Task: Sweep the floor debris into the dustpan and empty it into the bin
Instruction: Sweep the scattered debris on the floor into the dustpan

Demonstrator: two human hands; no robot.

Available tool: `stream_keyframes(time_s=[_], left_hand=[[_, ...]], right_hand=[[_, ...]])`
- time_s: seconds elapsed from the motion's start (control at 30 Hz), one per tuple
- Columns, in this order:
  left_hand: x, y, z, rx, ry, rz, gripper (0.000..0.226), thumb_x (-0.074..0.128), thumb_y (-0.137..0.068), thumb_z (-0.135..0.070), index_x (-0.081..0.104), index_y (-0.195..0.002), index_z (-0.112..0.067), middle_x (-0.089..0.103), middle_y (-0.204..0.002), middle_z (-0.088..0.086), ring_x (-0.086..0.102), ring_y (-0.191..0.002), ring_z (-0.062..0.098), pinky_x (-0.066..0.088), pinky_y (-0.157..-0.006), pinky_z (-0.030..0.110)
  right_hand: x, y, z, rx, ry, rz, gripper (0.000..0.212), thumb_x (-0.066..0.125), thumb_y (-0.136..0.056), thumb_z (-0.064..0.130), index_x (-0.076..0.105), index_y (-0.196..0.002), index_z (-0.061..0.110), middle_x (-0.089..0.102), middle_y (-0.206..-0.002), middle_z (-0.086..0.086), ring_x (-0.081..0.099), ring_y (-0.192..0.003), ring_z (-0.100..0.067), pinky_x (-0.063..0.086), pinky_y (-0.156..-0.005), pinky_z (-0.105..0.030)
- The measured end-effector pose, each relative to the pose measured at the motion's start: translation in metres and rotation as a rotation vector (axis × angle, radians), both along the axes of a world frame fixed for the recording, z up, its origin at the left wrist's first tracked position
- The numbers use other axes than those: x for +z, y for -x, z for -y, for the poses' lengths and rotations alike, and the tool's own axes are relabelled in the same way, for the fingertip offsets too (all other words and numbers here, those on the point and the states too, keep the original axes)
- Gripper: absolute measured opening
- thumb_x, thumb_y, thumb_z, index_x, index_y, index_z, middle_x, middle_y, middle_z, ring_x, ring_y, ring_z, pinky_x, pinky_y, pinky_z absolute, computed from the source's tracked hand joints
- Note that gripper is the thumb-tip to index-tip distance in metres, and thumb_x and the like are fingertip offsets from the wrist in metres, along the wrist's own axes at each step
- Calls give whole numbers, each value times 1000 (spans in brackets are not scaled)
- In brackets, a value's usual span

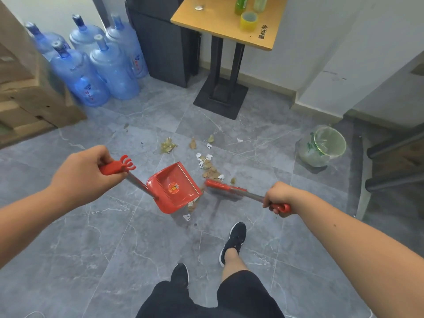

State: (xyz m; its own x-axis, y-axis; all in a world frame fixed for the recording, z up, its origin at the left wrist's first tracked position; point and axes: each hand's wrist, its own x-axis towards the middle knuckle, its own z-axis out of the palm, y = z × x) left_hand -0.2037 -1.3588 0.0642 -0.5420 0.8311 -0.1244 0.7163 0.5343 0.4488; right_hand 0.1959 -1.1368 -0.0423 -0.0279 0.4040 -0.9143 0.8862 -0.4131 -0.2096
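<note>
a: only the one head view here, so what's each hand doing?

b: left hand (83, 173) has its fingers (104, 157) wrapped tight round the red grip of the dustpan (175, 188) handle. a metal shaft runs down from that grip to the pan. the pan is red with a round sticker in the middle, sitting low at the grey tile floor (103, 237), tilted, its open lip towards the lower right.

a: and the other one?

b: right hand (278, 198) is clamped round the red end of the broom (226, 188) handle, fingers curled under it. the brush head is just to the right of the pan, bristles blurred, down at the floor.

a: where's the mess?

b: the debris (210, 167), brown scraps and white paper bits, lies mostly just beyond the brush head and beside the pan's right edge. a few bits poke out by the pan's lower lip, and one white scrap (187, 217) lies on the floor below it. a yellowish clump (168, 145) is further out, apart from the pan.

a: bin?

b: the bin (322, 145) is off to the right, see-through with a clear liner and a green print, well apart from the pan. blue water jugs (101, 65) back left, a wooden surface (227, 21) on a black post behind the debris, with a tape roll (249, 20) on it. black shoes (234, 239) at the bottom.
</note>
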Motion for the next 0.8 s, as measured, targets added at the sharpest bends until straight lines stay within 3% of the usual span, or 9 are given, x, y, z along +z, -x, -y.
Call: stream_keyframes(time_s=[0.43,0.63,0.8], left_hand=[[26,-89,-134,22,49,-75,39,93,-69,-26,54,-70,-21,65,-65,-2,59,-61,19,47,-59,38],[31,-110,-173,6,19,-84,40,93,-69,-25,53,-68,-20,62,-65,-6,57,-61,15,41,-56,33],[34,-112,-193,11,-15,-81,40,94,-69,-26,54,-69,-19,64,-67,-7,59,-61,18,46,-60,33]], right_hand=[[14,-78,-185,314,54,92,5,62,-82,-5,60,-86,-5,54,-63,-17,46,-36,-20,36,-46,-20],[15,-105,-215,331,54,129,3,62,-83,-6,60,-84,-4,50,-57,-14,45,-39,-20,33,-50,-22],[20,-117,-232,236,45,125,4,60,-86,-5,58,-84,-2,48,-50,-10,46,-36,-20,34,-50,-23]])
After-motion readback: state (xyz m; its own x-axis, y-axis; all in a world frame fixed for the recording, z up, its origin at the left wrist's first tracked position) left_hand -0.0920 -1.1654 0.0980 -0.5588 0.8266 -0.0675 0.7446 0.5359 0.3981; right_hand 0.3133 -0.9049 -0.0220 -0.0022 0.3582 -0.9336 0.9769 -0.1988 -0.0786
